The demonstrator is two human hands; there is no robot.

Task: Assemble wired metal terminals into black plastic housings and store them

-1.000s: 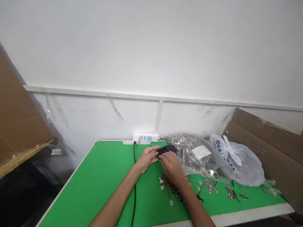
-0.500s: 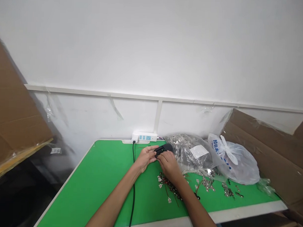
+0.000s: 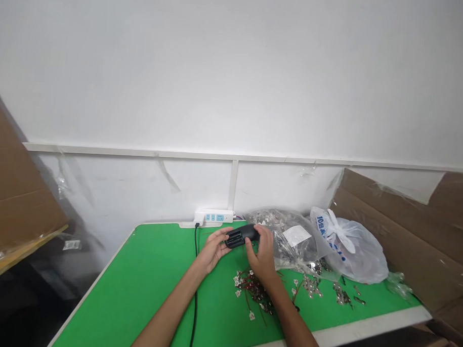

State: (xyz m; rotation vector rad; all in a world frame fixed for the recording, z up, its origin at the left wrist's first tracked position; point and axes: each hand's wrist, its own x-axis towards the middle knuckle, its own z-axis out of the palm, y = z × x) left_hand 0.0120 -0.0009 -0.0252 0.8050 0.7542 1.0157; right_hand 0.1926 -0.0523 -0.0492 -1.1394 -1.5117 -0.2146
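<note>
Device (image 3: 235, 238) between the hands (image 3: 210, 252), power strip (image 3: 219, 217) behind, bags (image 3: 365, 256) right.

Green tabletop (image 3: 155, 272), plastic bags (image 3: 297, 237), metal parts (image 3: 311, 285)

Soft, even indoor light here, and the white wall (image 3: 257, 93) takes the best of it, palest through the middle, greying out toward the corners! The source itself sits out of view. Down on the left, deep shadow swallows the space beneath the cardboard (image 3: 22, 186). Small glints wink off the clear bag (image 3: 308, 252), while the black case (image 3: 239, 237) gives up little detail. The metal parts (image 3: 311, 286) blur softly, and the wide lens stretches the sides.
</note>
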